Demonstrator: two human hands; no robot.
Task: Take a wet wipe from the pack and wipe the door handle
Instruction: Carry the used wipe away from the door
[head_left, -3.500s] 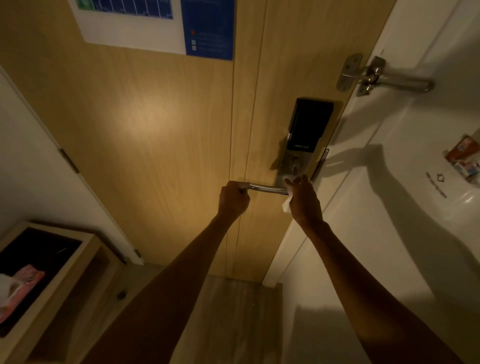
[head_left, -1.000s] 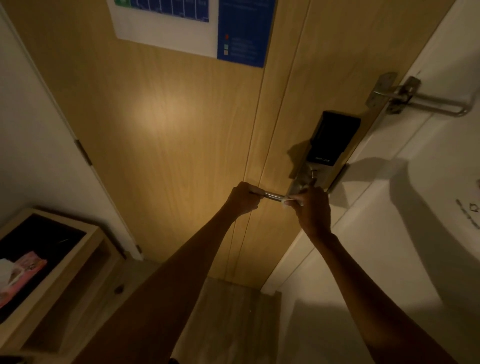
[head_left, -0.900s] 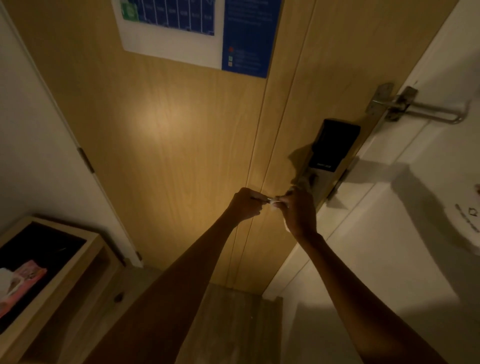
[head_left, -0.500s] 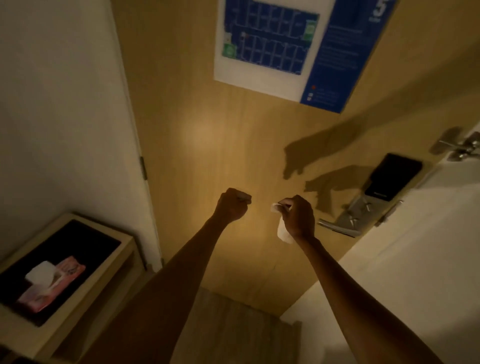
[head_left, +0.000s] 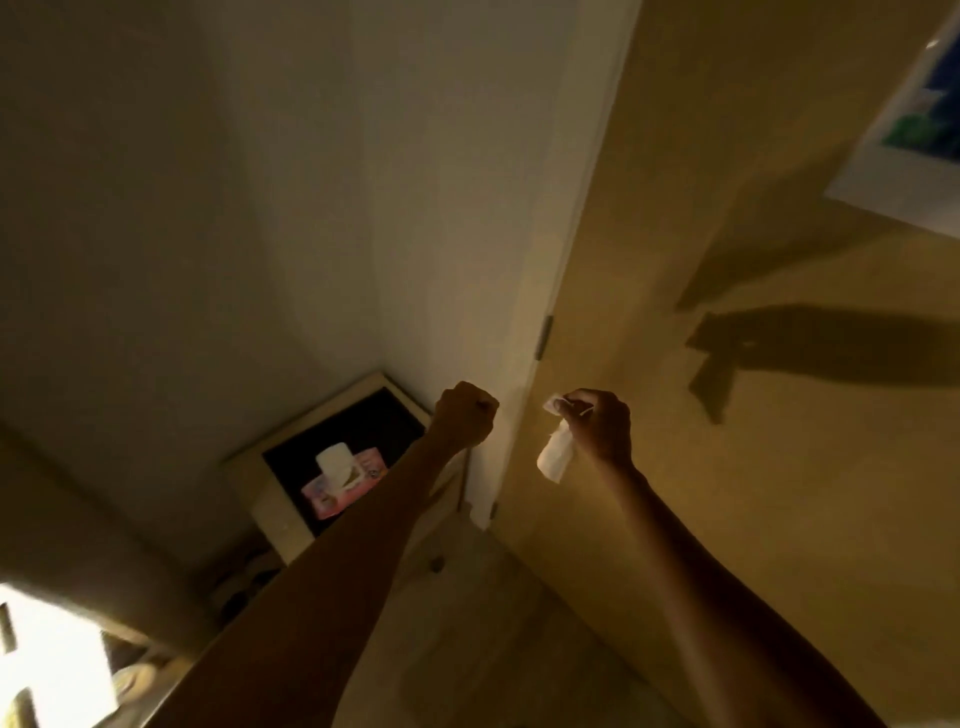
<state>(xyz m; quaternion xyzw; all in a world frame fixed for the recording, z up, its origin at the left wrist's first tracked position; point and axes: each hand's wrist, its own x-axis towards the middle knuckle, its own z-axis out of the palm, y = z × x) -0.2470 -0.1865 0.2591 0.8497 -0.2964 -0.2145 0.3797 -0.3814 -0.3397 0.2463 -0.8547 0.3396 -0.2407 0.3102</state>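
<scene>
Two bare forearms reached forward from the bottom of the view. The left hand (head_left: 465, 415) was curled into a fist with nothing visible in it. The right hand (head_left: 597, 426) was closed around a white wet wipe (head_left: 555, 457): one corner poked out by the fingertips and the rest hung crumpled below the palm, clear of every surface.

Below the arms lay a pale floor (head_left: 493, 623), with a bright patch of light (head_left: 52, 665) at the lower left. Beyond the left wrist stood a low cabinet (head_left: 270, 514) with a pale wooden rim and a dark top. A pink pack of wipes (head_left: 340, 483) lay flat on that dark top with something white standing up from it; its print was too blurred to read.

To the right rose a wooden door (head_left: 727, 234), carrying the shadows of both arms, with a hinge (head_left: 544, 338) on its left edge. A white-bordered blue notice (head_left: 914, 130) was fixed high on it, lettering illegible. A plain white wall (head_left: 260, 208) filled the rest of the dim room.
</scene>
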